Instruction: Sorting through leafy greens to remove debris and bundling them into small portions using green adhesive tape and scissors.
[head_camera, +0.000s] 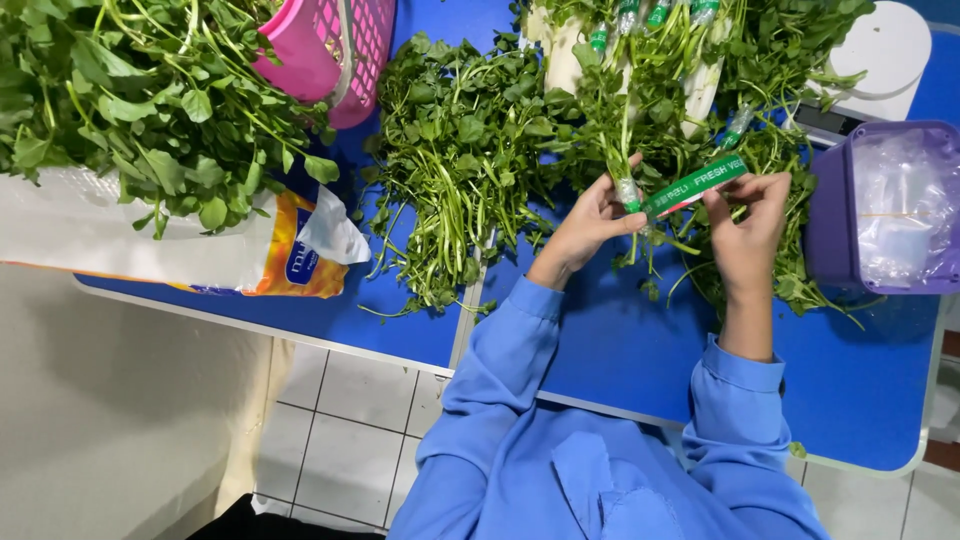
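My left hand (590, 222) pinches the stems of a small bunch of green leafy stalks (630, 120) where a band of tape is wrapped around them. My right hand (748, 222) holds the free end of a green printed tape strip (695, 184) that stretches from the bunch to its fingers. Both hands are above the blue table (620, 350), in blue sleeves. A loose pile of the same greens (455, 150) lies to the left of my left hand. Several taped bunches (660, 40) lie beyond the hands.
A pink basket (330, 50) stands at the back. A large heap of greens (130, 100) rests on a plastic sack (200, 250) at left. A purple bin (885, 205) lined with clear plastic sits at right, a white scale (880, 55) behind it. Tiled floor below.
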